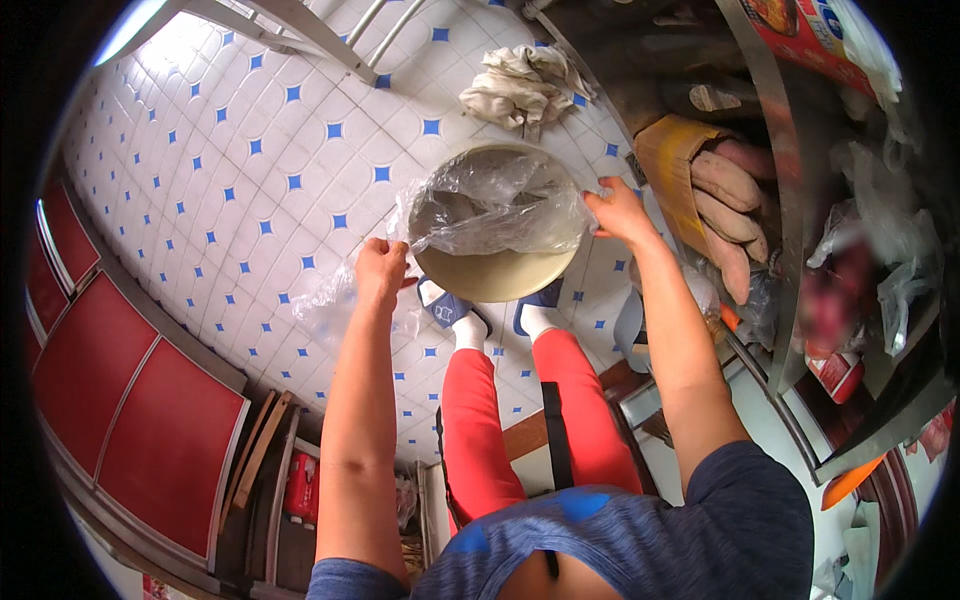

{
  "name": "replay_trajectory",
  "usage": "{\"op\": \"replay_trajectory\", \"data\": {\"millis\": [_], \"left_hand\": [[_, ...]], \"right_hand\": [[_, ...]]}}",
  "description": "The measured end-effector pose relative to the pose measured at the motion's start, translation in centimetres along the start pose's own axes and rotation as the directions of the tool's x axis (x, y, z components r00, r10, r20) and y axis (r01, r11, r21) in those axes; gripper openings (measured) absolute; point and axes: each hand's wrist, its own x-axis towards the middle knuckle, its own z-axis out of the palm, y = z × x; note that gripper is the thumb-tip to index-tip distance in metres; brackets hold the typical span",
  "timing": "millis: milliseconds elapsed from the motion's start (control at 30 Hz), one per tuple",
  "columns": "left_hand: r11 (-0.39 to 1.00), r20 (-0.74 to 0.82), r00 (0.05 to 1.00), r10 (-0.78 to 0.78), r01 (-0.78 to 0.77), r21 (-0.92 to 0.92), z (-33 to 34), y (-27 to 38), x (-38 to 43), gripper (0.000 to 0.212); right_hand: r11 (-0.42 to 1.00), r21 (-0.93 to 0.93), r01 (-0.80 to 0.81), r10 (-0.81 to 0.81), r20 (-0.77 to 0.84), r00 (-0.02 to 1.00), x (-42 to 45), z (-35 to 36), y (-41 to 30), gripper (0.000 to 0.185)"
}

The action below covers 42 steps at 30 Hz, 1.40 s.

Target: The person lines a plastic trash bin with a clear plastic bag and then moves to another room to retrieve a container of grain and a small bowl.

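Note:
A sheet of clear plastic film (pixel 510 221) is stretched over part of a pale yellow round basin (pixel 502 276) in front of me. My left hand (pixel 382 270) pinches the film's left edge beside the basin, fingers closed. On the right, my right hand (pixel 619 210) grips the film's other edge by the basin's rim. The film covers the far and middle parts of the opening, while the near inner wall shows bare. What lies under the film is hard to make out. More crumpled clear plastic (pixel 326 304) hangs or lies left of and below my left hand.
A crumpled off-white cloth (pixel 517 90) lies on the tiled floor (pixel 262 180) beyond the basin. To the right, a metal rack (pixel 787 195) holds a cardboard box (pixel 675 180) of sweet potatoes (pixel 724 180) and plastic bags. Red cabinets (pixel 165 442) stand at left, a white chair frame (pixel 322 37) at the top.

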Motion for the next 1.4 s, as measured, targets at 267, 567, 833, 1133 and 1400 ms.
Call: {"op": "replay_trajectory", "data": {"millis": [267, 567, 833, 1133, 1400], "left_hand": [[0.827, 0.276, 0.933, -0.232, 0.338, -0.449, 0.4, -1.3, -1.6, 0.016], [0.341, 0.416, 0.878, -0.236, 0.475, -0.811, 2.6, -5.2, 0.2, 0.023], [0.868, 0.065, 0.994, -0.089, 0.109, -0.484, 4.5, -6.0, 0.0, 0.017], [0.830, 0.169, 0.984, -0.054, 0.138, -0.541, 5.5, -8.9, 1.6, 0.014], [0.768, 0.059, 0.994, -0.095, 0.111, -0.630, 5.9, -10.9, 2.2, 0.027]], "right_hand": [[0.814, 0.562, -0.143, 0.107, 0.096, 0.990, -2.2, 1.5, 6.7, 0.049], [0.344, 0.792, -0.503, 0.452, 0.330, 0.829, -5.0, 6.3, 11.4, 0.011], [-0.191, 0.936, -0.295, 0.167, 0.327, 0.930, -2.4, 11.2, 16.8, 0.014], [-0.029, 0.976, -0.217, 0.232, 0.217, 0.948, 0.3, 13.8, 14.1, 0.036], [-0.210, 0.959, -0.193, 0.239, 0.241, 0.941, 1.5, 16.2, 13.6, 0.033]]}}
